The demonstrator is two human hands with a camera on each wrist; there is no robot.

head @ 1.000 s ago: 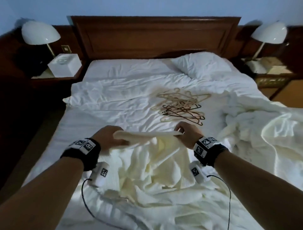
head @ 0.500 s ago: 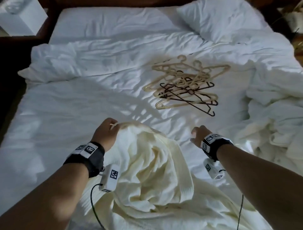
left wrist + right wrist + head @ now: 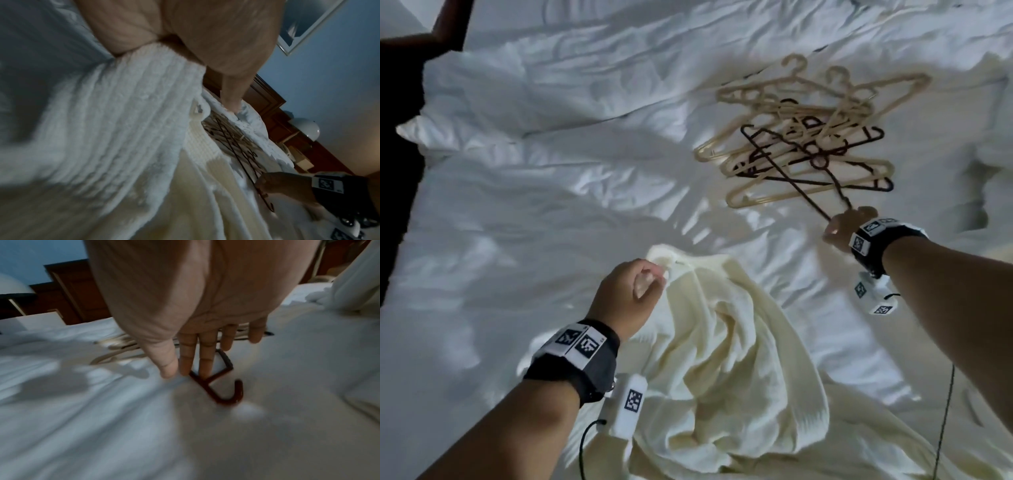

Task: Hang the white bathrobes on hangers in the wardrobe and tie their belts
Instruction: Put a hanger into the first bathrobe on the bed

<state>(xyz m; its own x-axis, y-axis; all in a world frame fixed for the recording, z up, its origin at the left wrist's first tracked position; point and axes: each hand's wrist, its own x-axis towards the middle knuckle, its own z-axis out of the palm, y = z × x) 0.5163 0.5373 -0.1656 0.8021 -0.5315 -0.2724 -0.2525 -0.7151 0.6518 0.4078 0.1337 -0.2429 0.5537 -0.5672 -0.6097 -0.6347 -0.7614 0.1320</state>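
Bed (image 3: 551, 205) carries the cream bathrobe (image 3: 722, 342), heaped at its near edge, left hand (image 3: 626, 294) still clenched on the collar. Hanger pile (image 3: 808, 137) lies beyond. Right hand (image 3: 840, 228), empty half a second ago, has reached the dark hanger (image 3: 218, 386); fingers (image 3: 205, 365) straight, touching near its hook, grip not closed.

Dim room, blue wall (image 3: 320, 91) behind my bed (image 3: 551, 205). Rumpled white sheets, patchy light on them. Dark wood headboard (image 3: 68, 293). White dome lamp (image 3: 306, 129) beside it, framed picture (image 3: 304, 24) on the wall above.
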